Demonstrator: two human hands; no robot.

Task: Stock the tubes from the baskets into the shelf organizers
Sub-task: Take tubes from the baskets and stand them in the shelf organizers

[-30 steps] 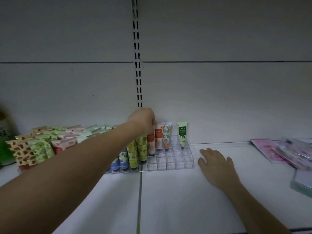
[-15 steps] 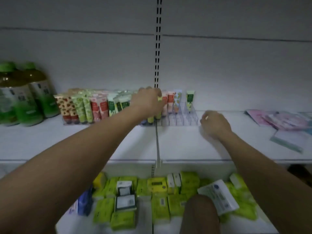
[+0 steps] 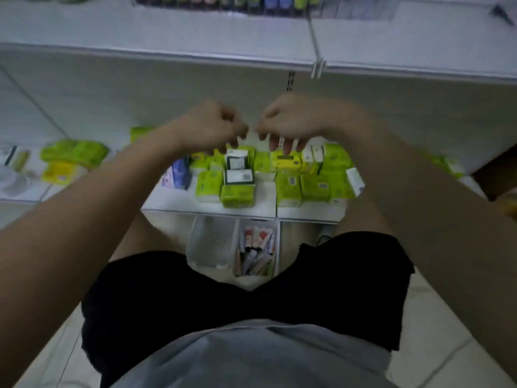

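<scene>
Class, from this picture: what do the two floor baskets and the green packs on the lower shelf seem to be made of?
Baskets: probably white or clear plastic; the empty one's walls look perforated. Green packs: seemingly glossy plastic film, judging by their soft, pillowy shape. Blur leaves both uncertain.

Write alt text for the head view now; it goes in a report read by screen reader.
Both hands, left hand and right hand, hang empty with fingers loosely curled in front of a lower shelf of green packs. Below, between the knees, two white baskets sit on the floor; the right basket holds tubes.
</scene>
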